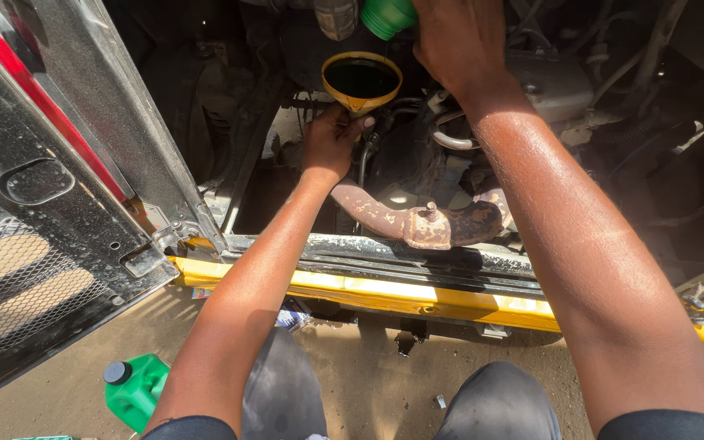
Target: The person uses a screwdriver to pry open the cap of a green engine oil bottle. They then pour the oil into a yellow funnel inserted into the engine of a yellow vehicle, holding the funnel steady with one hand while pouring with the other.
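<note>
Nearest me, on the dirt by my knees, stands one green jug (pixel 134 392) with a black cap, upright and well apart from both my hands. Past it runs one yellow body sill (pixel 417 297) across the opening, with one hinged metal hatch (pixel 59 204) swung open to my left.

Beyond the sill, inside the engine bay, lies one rusty exhaust pipe (pixel 425 222), between my two forearms.

My left hand (pixel 332 143) is wrapped around the neck of the one yellow funnel (pixel 362 81), fingers closed on it just below the bowl. The bowl sits directly above that hand and is filled with dark liquid nearly to the rim.

Farthest off, my right hand (pixel 458 41) is clamped around a second green container (pixel 388 15), tipped so its mouth end points down toward the funnel. It hangs just above the funnel's rim, up and to the right of it; most of it is cut off by the top edge.
</note>
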